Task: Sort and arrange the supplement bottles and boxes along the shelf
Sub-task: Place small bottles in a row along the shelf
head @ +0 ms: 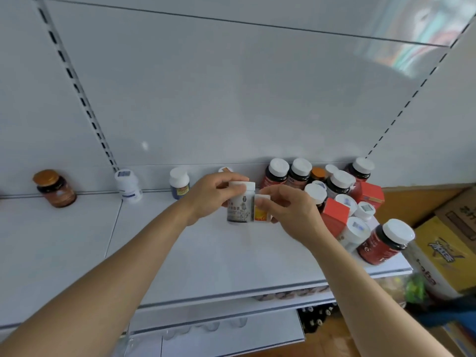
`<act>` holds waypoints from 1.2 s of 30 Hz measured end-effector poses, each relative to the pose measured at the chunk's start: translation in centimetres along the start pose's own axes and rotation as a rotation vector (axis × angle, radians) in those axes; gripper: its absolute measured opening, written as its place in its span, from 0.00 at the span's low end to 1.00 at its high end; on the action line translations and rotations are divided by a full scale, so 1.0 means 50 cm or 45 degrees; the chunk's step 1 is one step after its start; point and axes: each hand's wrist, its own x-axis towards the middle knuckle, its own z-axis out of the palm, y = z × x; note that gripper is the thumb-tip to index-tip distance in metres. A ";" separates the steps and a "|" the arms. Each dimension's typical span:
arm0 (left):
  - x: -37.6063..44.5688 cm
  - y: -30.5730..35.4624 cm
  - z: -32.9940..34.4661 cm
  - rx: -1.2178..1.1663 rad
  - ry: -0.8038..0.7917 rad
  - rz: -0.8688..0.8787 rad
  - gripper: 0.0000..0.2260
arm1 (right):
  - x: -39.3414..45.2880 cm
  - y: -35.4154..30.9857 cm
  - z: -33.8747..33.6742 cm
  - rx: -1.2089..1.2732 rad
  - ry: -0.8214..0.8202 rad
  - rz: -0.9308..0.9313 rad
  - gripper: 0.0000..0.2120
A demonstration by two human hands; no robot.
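Observation:
At the middle of the white shelf point(206, 258), my left hand point(211, 197) grips a white-capped bottle with a pale label point(239, 208) near its top. Beside it my right hand point(291, 210) pinches a small yellow-orange bottle point(260, 213) with a white cap; the two bottles touch. A crowd of dark red-labelled bottles point(277, 173) and red boxes point(334, 217) fills the shelf's right end. Along the back stand a blue-labelled bottle point(179, 182), a white bottle point(128, 185) and a brown jar point(55, 188) at far left.
A large dark bottle point(383, 242) stands near the shelf's front right corner. Cardboard cartons point(443, 251) are stacked on the floor to the right. A lower shelf point(219, 331) juts out below. Slotted uprights point(77, 88) run up the back panel.

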 end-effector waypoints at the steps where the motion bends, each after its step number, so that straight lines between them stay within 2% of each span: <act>1: -0.008 -0.004 -0.007 -0.020 0.002 -0.007 0.10 | -0.003 -0.005 0.010 0.023 -0.001 -0.008 0.06; 9: -0.078 -0.031 -0.039 0.016 0.138 -0.001 0.12 | -0.010 -0.017 0.066 -0.002 -0.072 -0.001 0.03; 15: -0.118 -0.015 -0.069 0.043 0.278 -0.098 0.12 | 0.010 -0.027 0.095 -0.040 -0.201 -0.078 0.08; 26: -0.239 -0.029 -0.081 0.159 0.651 -0.130 0.10 | -0.003 -0.030 0.177 0.084 -0.375 -0.107 0.05; 31: -0.297 -0.046 -0.109 0.205 0.703 -0.176 0.11 | -0.029 -0.052 0.228 0.062 -0.423 -0.146 0.05; 36: -0.346 -0.061 -0.154 0.180 0.739 -0.181 0.11 | -0.057 -0.086 0.278 0.003 -0.405 -0.195 0.10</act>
